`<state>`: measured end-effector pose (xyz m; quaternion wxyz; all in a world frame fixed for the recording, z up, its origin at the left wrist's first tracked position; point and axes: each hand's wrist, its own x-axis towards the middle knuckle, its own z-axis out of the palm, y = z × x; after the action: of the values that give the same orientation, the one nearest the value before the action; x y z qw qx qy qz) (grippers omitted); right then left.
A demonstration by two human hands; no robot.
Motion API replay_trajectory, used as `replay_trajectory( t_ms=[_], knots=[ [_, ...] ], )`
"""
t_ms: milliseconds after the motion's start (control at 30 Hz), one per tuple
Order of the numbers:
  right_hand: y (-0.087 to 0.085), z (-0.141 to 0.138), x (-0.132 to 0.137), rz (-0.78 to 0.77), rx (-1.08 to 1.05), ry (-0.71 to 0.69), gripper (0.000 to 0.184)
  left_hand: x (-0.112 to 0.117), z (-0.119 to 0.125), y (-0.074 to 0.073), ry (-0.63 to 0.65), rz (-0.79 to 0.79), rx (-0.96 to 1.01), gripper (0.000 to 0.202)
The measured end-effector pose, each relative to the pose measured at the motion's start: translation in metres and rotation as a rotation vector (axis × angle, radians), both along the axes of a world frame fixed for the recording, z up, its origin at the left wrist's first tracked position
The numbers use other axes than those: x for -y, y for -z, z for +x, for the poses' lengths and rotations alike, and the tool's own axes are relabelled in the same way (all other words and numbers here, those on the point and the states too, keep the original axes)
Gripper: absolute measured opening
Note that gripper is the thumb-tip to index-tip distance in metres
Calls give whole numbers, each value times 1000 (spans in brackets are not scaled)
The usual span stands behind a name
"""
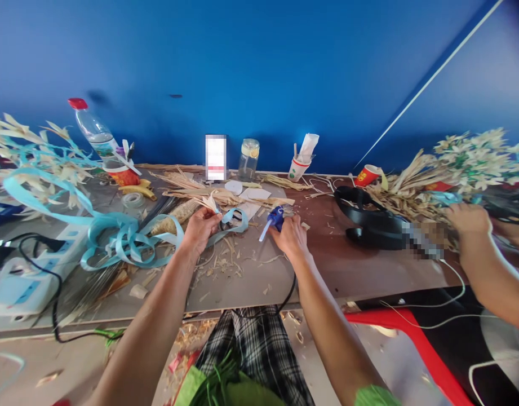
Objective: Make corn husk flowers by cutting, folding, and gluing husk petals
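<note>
My left hand (pixel 200 228) is closed in a pinch on a small flower of dry corn husk (pixel 210 202), held just above the table. My right hand (pixel 290 235) grips a blue glue gun (pixel 275 218) with a pale glue stick poking out toward the left; its black cord runs down over the table's front edge. The gun's tip points away from me, a short way right of the husk flower. A light blue ribbon (pixel 128 239) loops across the table to the left of my left hand, with husk scraps scattered between my hands.
Another person's hand (pixel 467 219) works on husk flowers at the right, next to a black bag (pixel 371 223). A power strip (pixel 26 279) lies at the left. Along the blue wall stand a plastic bottle (pixel 94 131), a glass jar (pixel 248 159) and paper cups (pixel 298 167).
</note>
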<state>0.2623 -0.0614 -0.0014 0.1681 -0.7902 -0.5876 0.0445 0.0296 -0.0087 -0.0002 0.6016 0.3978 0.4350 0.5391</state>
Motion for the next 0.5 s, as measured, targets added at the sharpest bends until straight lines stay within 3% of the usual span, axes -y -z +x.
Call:
replay_trajectory(
  t_ms=[133,233,333,400,500],
  knots=[
    [-8,6,6,-84,-11,-98,48,3,0,-4,37,25,1,28],
    [-23,2,-1,106,-227,-183,45,6,2,-7,88,17,18,30],
    [-36,-19,-22,257,-527,-510,37,7,3,-7,137,28,56,32],
    [-39,-36,-38,156,-650,-705,34,7,3,-6,158,28,59,33],
    [-33,-55,-54,-11,-662,-806,28,6,2,-4,160,11,35,33]
  ],
)
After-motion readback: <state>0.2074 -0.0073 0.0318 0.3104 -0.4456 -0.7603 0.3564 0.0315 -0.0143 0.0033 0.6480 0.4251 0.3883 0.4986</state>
